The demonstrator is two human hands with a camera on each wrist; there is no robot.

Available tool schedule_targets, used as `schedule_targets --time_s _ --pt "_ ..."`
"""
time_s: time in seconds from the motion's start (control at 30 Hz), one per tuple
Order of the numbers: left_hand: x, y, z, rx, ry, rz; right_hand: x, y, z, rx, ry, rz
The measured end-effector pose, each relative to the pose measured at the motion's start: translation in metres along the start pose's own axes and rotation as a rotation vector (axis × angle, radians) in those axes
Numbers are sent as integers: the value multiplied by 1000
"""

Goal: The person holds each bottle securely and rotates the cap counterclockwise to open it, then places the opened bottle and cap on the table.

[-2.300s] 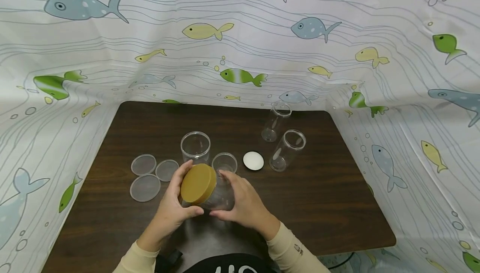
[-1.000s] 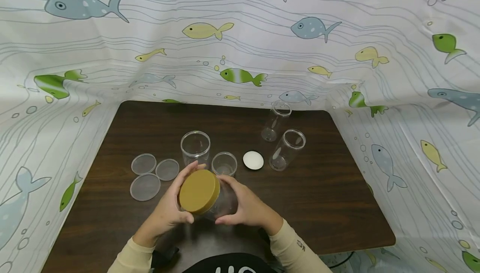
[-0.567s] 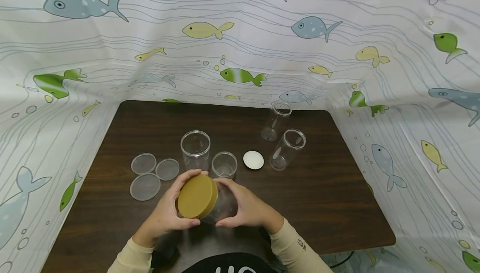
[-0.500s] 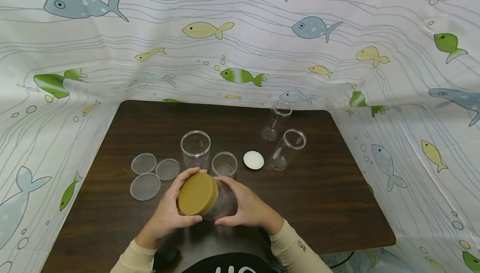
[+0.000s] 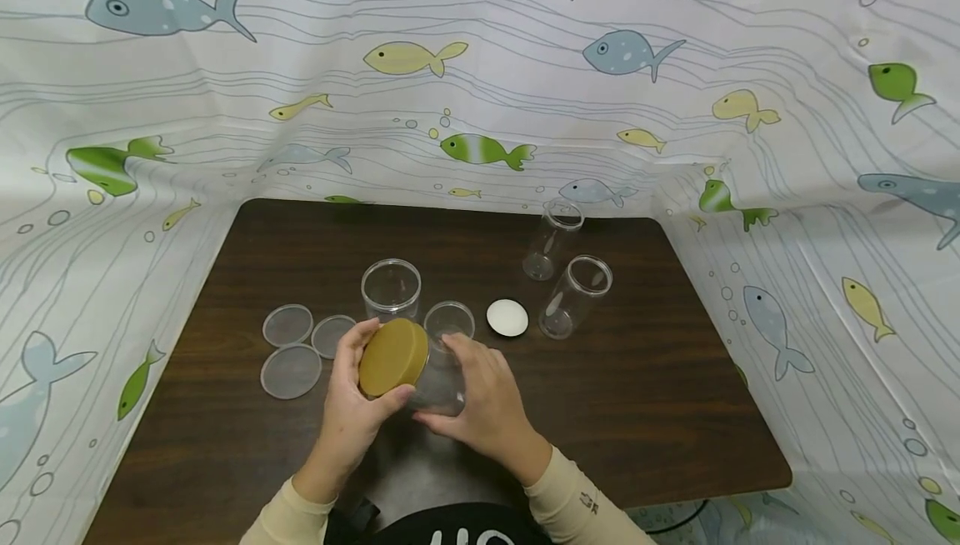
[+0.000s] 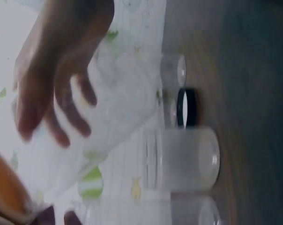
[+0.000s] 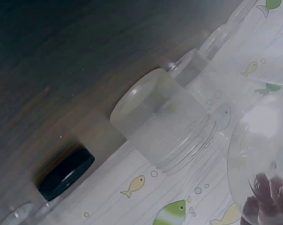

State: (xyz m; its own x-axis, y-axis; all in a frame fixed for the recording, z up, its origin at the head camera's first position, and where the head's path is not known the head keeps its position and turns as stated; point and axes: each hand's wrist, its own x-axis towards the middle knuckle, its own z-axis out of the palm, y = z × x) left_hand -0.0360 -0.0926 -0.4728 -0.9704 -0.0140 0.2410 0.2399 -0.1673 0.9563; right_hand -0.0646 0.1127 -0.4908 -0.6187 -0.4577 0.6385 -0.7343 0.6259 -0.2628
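A clear jar (image 5: pixel 442 387) with a gold screw lid (image 5: pixel 392 357) is held tilted between both hands, close over the near middle of the table. My left hand (image 5: pixel 348 416) grips round the lid, thumb along its lower edge. The right hand (image 5: pixel 495 407) holds the jar's body from the other side, thumb below and fingers above. In the left wrist view the right hand (image 6: pixel 52 79) is spread round the clear jar, and the gold lid (image 6: pixel 8 187) shows at the lower left corner. Fingers appear through the jar (image 7: pixel 258 136) in the right wrist view.
Beyond the hands stand a wide open jar (image 5: pixel 391 288) and a smaller one (image 5: pixel 450 317). A black lid with a white liner (image 5: pixel 507 317) lies right of them, near two tall jars (image 5: pixel 553 241) (image 5: pixel 576 299). Three translucent discs (image 5: pixel 291 372) lie on the left.
Both hands have shifted the lidded jar slightly away from the body. The left hand has turned on the lid, and its wrist has moved right. The other jars and lids stay put.
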Motion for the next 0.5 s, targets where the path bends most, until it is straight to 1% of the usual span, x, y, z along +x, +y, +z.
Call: schedule_targets --time_s 0.07,0.1,0.2,0.23,0.3,0.33,0.4,0.43,0.5 --pt "3 -4 -8 -17 -100 38 -1 2 -1 45 -29 14" --pt "5 -6 -14 -37 -167 70 -1 3 -3 91 -60 31" --pt "12 -14 -29 -123 -368 154 -2 7 -9 264 -181 95" --pt "14 -16 -33 -156 -423 173 -2 8 -11 322 -226 113" --pt "17 -18 -37 -199 -506 189 -1 10 -13 419 -304 139" --pt "18 -19 -38 -203 -530 185 -1 11 -13 456 -334 139" --pt "19 -19 -39 -201 -556 176 -1 11 -13 508 -374 133" --pt "19 -19 -40 -201 -560 165 -1 11 -12 523 -386 131" --pt "18 -19 -39 -174 -531 152 -1 11 -11 528 -392 131"
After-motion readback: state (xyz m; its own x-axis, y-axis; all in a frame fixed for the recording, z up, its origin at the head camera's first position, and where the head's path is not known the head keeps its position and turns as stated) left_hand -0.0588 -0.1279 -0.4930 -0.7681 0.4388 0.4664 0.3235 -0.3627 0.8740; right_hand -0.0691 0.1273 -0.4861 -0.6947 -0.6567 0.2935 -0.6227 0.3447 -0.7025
